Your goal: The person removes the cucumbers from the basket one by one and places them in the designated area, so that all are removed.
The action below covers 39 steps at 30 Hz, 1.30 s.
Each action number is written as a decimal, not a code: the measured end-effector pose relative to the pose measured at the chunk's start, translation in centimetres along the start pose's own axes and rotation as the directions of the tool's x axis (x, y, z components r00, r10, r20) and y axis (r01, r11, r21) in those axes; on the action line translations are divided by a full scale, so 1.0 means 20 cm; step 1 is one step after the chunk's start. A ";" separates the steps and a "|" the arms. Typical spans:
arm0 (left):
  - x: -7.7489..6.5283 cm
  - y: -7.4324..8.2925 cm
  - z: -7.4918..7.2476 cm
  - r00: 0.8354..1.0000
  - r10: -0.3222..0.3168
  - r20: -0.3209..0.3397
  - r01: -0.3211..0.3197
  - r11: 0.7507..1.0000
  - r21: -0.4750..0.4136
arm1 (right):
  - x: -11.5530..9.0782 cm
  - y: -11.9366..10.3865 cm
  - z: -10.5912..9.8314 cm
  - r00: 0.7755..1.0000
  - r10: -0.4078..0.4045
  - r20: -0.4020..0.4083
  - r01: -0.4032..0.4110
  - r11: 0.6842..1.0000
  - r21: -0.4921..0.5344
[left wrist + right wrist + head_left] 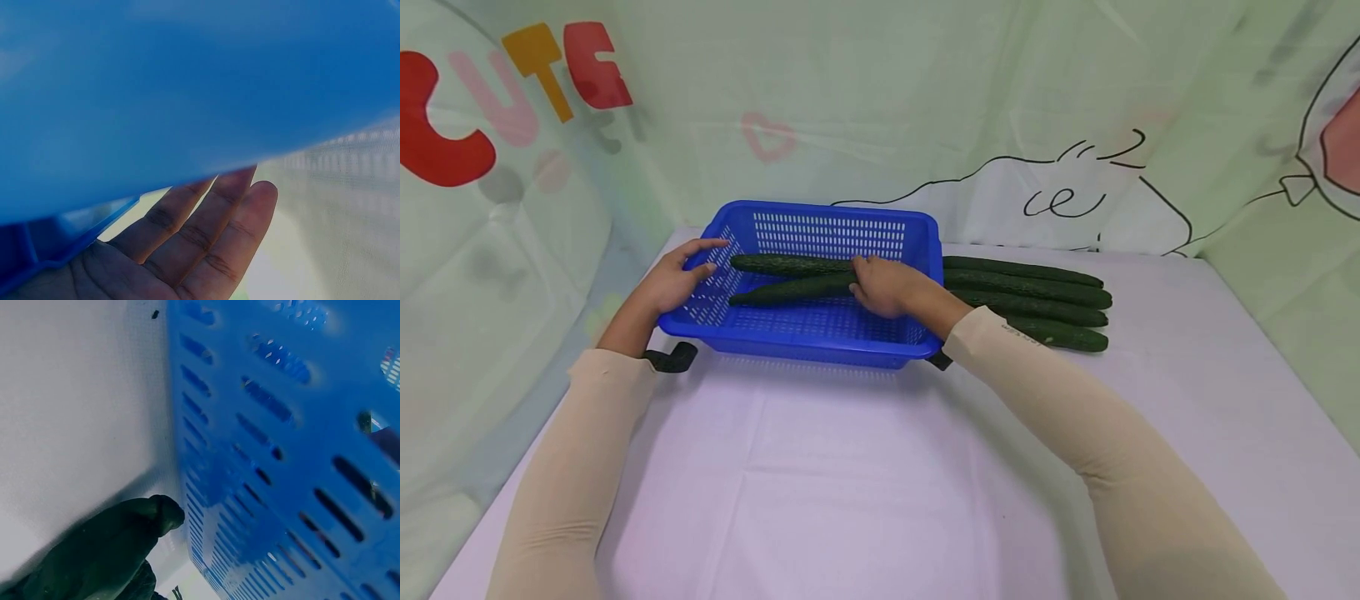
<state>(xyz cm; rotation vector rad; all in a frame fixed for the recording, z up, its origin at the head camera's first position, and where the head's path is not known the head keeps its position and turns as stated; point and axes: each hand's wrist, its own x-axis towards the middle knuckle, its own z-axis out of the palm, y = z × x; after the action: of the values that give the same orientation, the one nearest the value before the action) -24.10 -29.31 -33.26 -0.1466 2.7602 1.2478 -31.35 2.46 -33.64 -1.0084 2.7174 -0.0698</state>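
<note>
A blue plastic basket (797, 343) with slotted walls stands on the table. Inside it two long dark green cucumbers lie side by side, a farther one (782, 265) and a nearer one (790, 290). My right hand (887, 286) reaches over the basket's right rim, its fingers curled round the right end of the nearer cucumber, which it covers. At the left rim rests my left hand (673, 277), thumb and forefinger reaching over the edge. Its other fingers (219, 250) look straight in the left wrist view, their tips partly hidden behind the blue plastic.
Several more cucumbers (1037, 292) lie in a row on the table, against the basket's right side. A pale cloth (850, 467) covers the table. Behind it hangs a printed curtain (880, 100). Dark wrist cameras (673, 357) show below the hands.
</note>
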 end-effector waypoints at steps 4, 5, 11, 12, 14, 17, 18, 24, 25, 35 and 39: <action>0.00 0.00 0.00 1.000 0.000 0.001 0.000 1.000 0.005 | -0.01 -0.01 -0.01 1.000 0.005 -0.025 -0.005 0.999 0.034; 0.00 0.00 0.00 1.000 -0.002 0.002 0.002 1.000 0.006 | -0.01 -0.01 -0.01 0.999 0.003 -0.037 -0.002 0.999 0.039; 0.00 0.00 0.00 1.000 -0.007 -0.005 0.007 1.000 0.001 | -0.03 -0.01 -0.01 0.995 -0.027 -0.098 0.029 0.999 0.014; 0.00 0.00 0.00 1.000 -0.005 -0.007 0.005 1.000 -0.001 | -0.04 -0.01 -0.01 0.994 -0.037 -0.108 0.037 0.999 0.003; 0.00 0.00 0.00 1.000 -0.003 -0.007 0.003 1.000 0.001 | -0.04 -0.01 -0.02 0.991 -0.062 -0.122 0.061 0.998 -0.013; 0.00 0.00 0.00 1.000 0.004 -0.006 -0.004 1.000 0.005 | -0.05 -0.01 -0.02 0.985 -0.099 -0.142 0.096 0.995 -0.027; 0.00 0.00 0.00 1.000 0.008 -0.007 -0.008 1.000 0.006 | -0.05 -0.01 -0.01 0.983 -0.109 -0.149 0.105 0.994 -0.031; 0.00 0.00 0.00 1.000 0.010 -0.005 -0.010 1.000 0.008 | -0.05 -0.01 -0.01 0.972 -0.138 -0.190 0.128 0.990 -0.063; 0.00 0.00 0.00 1.000 0.007 -0.005 -0.007 1.000 0.006 | -0.05 -0.01 -0.01 0.971 -0.140 -0.196 0.129 0.989 -0.070; 0.00 0.00 0.00 1.000 0.007 -0.005 -0.007 1.000 0.001 | -0.05 -0.01 -0.01 0.950 -0.187 -0.249 0.160 0.979 -0.125; 0.00 0.00 0.00 1.000 0.014 -0.006 -0.014 1.000 0.002 | -0.05 -0.01 -0.01 0.951 -0.185 -0.248 0.159 0.980 -0.123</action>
<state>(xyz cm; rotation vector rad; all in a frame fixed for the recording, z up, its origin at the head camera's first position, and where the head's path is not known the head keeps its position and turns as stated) -24.04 -29.28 -33.20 -0.1317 2.7723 1.2500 -30.47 2.94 -33.15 -1.3532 2.8818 -0.1010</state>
